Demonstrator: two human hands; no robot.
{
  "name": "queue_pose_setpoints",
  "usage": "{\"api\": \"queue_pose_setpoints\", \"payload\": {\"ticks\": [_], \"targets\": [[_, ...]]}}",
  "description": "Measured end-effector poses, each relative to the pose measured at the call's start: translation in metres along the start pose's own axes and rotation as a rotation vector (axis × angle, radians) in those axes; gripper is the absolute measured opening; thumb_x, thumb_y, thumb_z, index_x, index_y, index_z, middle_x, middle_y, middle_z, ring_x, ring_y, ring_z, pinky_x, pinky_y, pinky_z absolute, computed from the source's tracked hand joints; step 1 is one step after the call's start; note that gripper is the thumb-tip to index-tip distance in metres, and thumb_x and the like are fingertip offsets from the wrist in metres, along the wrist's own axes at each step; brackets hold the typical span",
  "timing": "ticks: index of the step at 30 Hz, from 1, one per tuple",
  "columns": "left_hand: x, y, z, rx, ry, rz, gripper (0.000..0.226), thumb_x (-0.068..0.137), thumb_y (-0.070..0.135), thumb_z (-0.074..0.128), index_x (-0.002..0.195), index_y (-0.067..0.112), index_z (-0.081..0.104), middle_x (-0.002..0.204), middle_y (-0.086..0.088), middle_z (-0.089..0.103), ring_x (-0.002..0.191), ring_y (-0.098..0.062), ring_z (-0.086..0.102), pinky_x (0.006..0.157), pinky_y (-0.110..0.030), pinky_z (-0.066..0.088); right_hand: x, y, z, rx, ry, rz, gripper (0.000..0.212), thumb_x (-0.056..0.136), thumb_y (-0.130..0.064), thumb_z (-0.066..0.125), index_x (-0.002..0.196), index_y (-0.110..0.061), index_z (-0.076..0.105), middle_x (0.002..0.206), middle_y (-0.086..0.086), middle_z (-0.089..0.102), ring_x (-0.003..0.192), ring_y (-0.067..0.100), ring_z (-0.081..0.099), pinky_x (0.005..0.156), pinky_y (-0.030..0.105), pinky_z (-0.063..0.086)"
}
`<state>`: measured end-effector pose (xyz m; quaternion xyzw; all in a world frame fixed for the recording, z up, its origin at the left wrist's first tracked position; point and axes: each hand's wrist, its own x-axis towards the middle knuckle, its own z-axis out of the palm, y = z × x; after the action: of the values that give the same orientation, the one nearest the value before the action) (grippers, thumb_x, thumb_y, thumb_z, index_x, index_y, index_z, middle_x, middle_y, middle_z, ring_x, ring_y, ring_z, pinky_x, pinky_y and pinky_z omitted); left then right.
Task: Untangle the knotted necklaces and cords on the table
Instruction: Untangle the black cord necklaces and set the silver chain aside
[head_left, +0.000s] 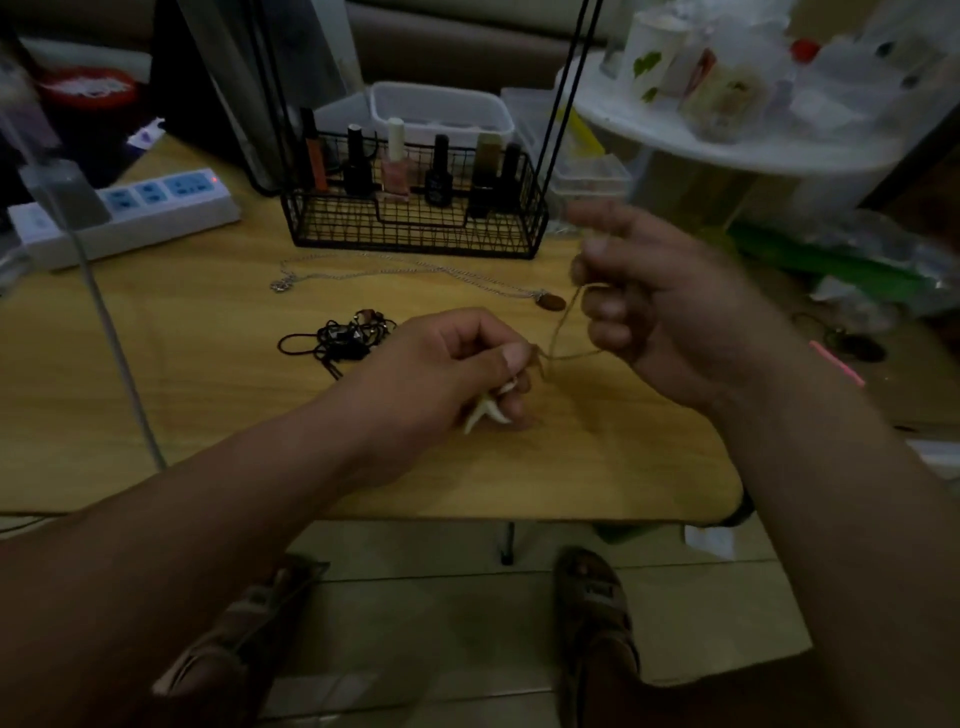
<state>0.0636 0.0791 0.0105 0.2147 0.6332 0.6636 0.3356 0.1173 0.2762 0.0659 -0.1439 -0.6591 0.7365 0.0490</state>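
Mostly, motion blur smears your right grip (660, 301), so its fingertips are hard to tell apart, and the dim light swallows fine detail everywhere. Your left grip (441, 364) hides the part of the tan cord (564, 322) that it holds, and any knot in there cannot be made out. That left grip is curled, thumb and forefinger pinching the cord just above the table (208, 389), with pale pointed pendant pieces (485, 410) poking out beneath the fingers. Your right grip is raised higher and further out, fingers bent round the cord's other stretch; thin strands run between the two. Beyond your left grip a black tangle of cords (340, 338) lies on the table. A silver chain (395, 265) stretches in front of the wire basket (415, 228), ending at a brown pendant (552, 301).
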Motion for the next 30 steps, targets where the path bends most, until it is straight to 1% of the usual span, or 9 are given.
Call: {"api": "queue_pose_setpoints", "payload": {"ticks": [6, 11, 14, 16, 18, 20, 23, 26, 30], "targets": [[0.01, 0.001, -0.002, -0.121, 0.028, -0.023, 0.011, 0.104, 0.008, 0.056, 0.098, 0.003, 0.064, 0.083, -0.012, 0.068, 0.07, -0.018, 0.064, 0.085, -0.044, 0.06, -0.005, 0.019, -0.003, -0.585, -0.059, -0.056, 0.014, 0.09, -0.002, 0.073, 0.098, -0.011, 0.068, 0.074, 0.0, 0.061, 0.056, 0.006, 0.051, 0.051, 0.023, 0.041], [0.01, 0.002, 0.001, -0.033, 0.045, -0.027, 0.014, 0.108, 0.013, 0.052, 0.103, 0.004, 0.062, 0.088, -0.012, 0.074, 0.079, -0.024, 0.071, 0.087, -0.045, 0.061, -0.008, 0.025, -0.005, -0.62, -0.041, -0.096, 0.014, 0.089, -0.004, 0.073, 0.094, -0.014, 0.065, 0.073, -0.003, 0.059, 0.056, 0.001, 0.05, 0.053, 0.016, 0.04], [0.007, 0.003, 0.0, 0.076, 0.062, 0.012, 0.015, 0.109, 0.017, 0.051, 0.106, 0.004, 0.059, 0.088, -0.011, 0.077, 0.079, -0.024, 0.076, 0.072, -0.028, 0.058, -0.015, 0.024, -0.001, -0.648, -0.108, -0.09, 0.002, 0.092, -0.014, 0.072, 0.093, -0.013, 0.071, 0.07, -0.012, 0.064, 0.059, -0.004, 0.054, 0.055, 0.011, 0.04], [0.005, 0.005, 0.0, 0.16, 0.064, 0.034, 0.015, 0.109, 0.019, 0.051, 0.107, 0.005, 0.057, 0.085, -0.012, 0.078, 0.079, -0.023, 0.078, 0.066, -0.022, 0.057, -0.019, 0.024, 0.004, -0.652, -0.121, -0.072, 0.007, 0.092, -0.022, 0.074, 0.093, -0.016, 0.075, 0.079, -0.008, 0.072, 0.068, 0.004, 0.064, 0.061, 0.024, 0.049], [0.004, 0.006, 0.001, 0.213, 0.062, 0.043, 0.013, 0.108, 0.019, 0.051, 0.106, 0.007, 0.057, 0.082, -0.012, 0.078, 0.079, -0.023, 0.079, 0.066, -0.026, 0.061, -0.022, 0.025, 0.009, -0.662, -0.096, -0.062, 0.013, 0.09, -0.032, 0.076, 0.091, -0.018, 0.076, 0.088, 0.0, 0.076, 0.086, 0.019, 0.071, 0.08, 0.043, 0.057], [0.003, 0.006, 0.002, 0.233, 0.075, 0.053, 0.011, 0.108, 0.018, 0.053, 0.105, 0.009, 0.058, 0.084, -0.011, 0.078, 0.078, -0.022, 0.079, 0.063, -0.027, 0.061, -0.022, 0.027, 0.014, -0.662, -0.069, -0.069, 0.018, 0.089, -0.037, 0.077, 0.091, -0.019, 0.076, 0.09, 0.002, 0.077, 0.09, 0.021, 0.073, 0.088, 0.047, 0.056], [0.002, 0.005, 0.001, 0.358, 0.131, 0.086, 0.01, 0.107, 0.021, 0.055, 0.102, 0.015, 0.062, 0.084, -0.003, 0.079, 0.074, -0.014, 0.078, 0.058, -0.025, 0.057, -0.02, 0.029, 0.016, -0.684, -0.027, -0.079, 0.007, 0.091, -0.028, 0.077, 0.091, -0.021, 0.077, 0.089, 0.001, 0.077, 0.088, 0.019, 0.073, 0.088, 0.048, 0.058], [0.002, 0.002, -0.001, 0.4, 0.149, 0.103, 0.01, 0.106, 0.023, 0.057, 0.1, 0.019, 0.064, 0.087, -0.001, 0.079, 0.079, -0.013, 0.078, 0.07, -0.038, 0.062, -0.017, 0.031, 0.015, -0.712, -0.009, -0.099, 0.004, 0.093, -0.023, 0.075, 0.09, -0.023, 0.078, 0.088, -0.003, 0.078, 0.086, 0.013, 0.073, 0.086, 0.044, 0.06], [0.002, -0.001, -0.001, 0.495, 0.186, 0.144, 0.008, 0.104, 0.025, 0.061, 0.097, 0.024, 0.066, 0.082, 0.006, 0.078, 0.073, -0.008, 0.074, 0.064, -0.03, 0.06, -0.017, 0.032, 0.016, -0.727, 0.016, -0.126, 0.008, 0.095, -0.018, 0.072, 0.092, -0.021, 0.078, 0.084, -0.008, 0.078, 0.08, 0.003, 0.072, 0.074, 0.022, 0.059]]}}
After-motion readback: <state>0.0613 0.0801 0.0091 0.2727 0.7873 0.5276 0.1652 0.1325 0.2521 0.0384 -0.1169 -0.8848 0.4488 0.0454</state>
